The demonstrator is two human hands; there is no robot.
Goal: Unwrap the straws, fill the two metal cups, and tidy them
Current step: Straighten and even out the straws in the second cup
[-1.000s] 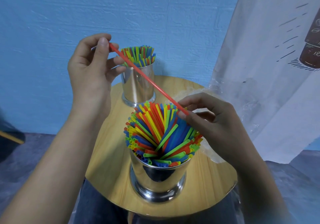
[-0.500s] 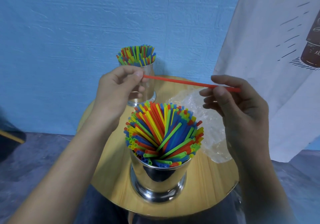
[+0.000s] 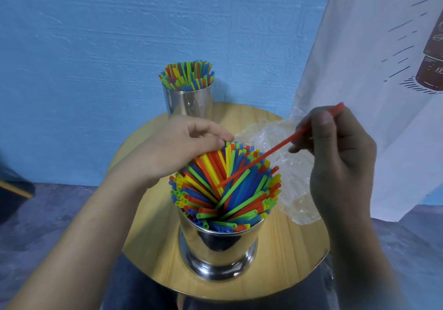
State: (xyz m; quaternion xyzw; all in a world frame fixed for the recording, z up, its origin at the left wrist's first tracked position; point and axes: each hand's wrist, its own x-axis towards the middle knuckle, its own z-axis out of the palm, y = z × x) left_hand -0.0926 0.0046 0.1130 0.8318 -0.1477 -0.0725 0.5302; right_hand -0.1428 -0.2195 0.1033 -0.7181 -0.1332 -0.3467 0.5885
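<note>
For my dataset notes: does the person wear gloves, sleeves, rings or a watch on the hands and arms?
No. The left hand and the right hand are bare, without gloves or rings. Both forearms are uncovered as far as the picture shows; no sleeve, watch or bracelet is visible.

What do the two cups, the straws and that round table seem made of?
Near cup, far cup: polished metal, probably stainless steel; mirror-like reflections. Straws, including the red straw the right hand pinches: matte coloured plastic, thin hollow tubes. Table: pale wood or wood-look laminate; straight grain.
</note>
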